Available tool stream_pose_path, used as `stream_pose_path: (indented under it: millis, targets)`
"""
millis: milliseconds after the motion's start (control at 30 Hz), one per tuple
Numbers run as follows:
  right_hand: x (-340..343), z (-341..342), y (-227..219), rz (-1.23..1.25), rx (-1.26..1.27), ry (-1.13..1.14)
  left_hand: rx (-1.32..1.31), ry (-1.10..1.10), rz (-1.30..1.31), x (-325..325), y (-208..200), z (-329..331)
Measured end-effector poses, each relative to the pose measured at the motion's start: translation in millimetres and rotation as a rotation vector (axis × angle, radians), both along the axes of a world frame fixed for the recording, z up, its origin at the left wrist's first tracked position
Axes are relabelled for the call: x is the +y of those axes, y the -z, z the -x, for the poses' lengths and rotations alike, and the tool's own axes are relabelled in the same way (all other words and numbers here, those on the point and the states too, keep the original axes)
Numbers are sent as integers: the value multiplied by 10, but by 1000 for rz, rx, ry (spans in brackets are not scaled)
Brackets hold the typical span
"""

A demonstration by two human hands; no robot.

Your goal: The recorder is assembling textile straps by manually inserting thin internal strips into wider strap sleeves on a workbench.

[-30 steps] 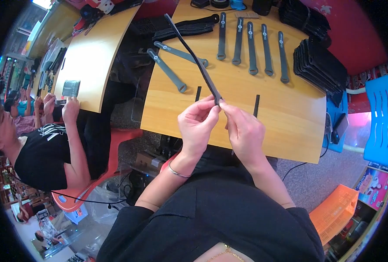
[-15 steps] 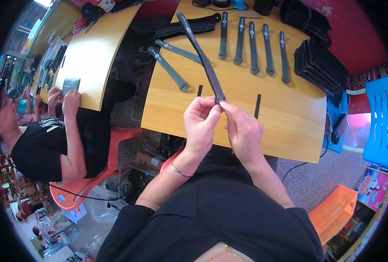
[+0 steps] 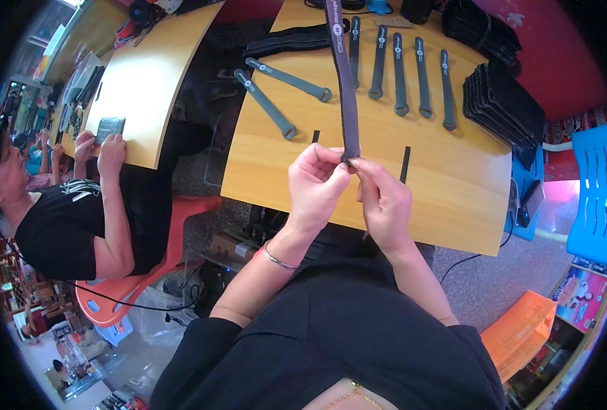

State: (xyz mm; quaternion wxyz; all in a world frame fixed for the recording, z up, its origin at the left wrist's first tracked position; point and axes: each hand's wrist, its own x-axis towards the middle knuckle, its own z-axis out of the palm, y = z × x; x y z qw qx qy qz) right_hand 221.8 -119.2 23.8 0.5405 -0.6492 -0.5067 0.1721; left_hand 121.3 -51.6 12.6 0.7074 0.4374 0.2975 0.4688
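Mid-frame, a dark grey strap [image 3: 345, 89] is pinched at its lower end by the left hand [image 3: 315, 190] and right hand [image 3: 386, 205], its length reaching the top edge; judged light, bendable yet springy, it is best gripped near that end.
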Motion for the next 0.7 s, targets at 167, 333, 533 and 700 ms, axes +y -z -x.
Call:
stream_pose_path:
  millis: [167, 333, 533, 700]
  targets:
    - [-21, -2, -18, -2, 65, -20, 63, 104, -111, 66, -26, 72]
    - [-42, -54, -17, 63, 220, -45, 28, 190, 9, 125, -85, 107]
    - [-52, -91, -60, 85, 344, -134, 3, 154, 4, 94, 11, 127]
    - [-82, -101, -79, 127, 359, -151, -33, 190, -20, 103, 40, 154]
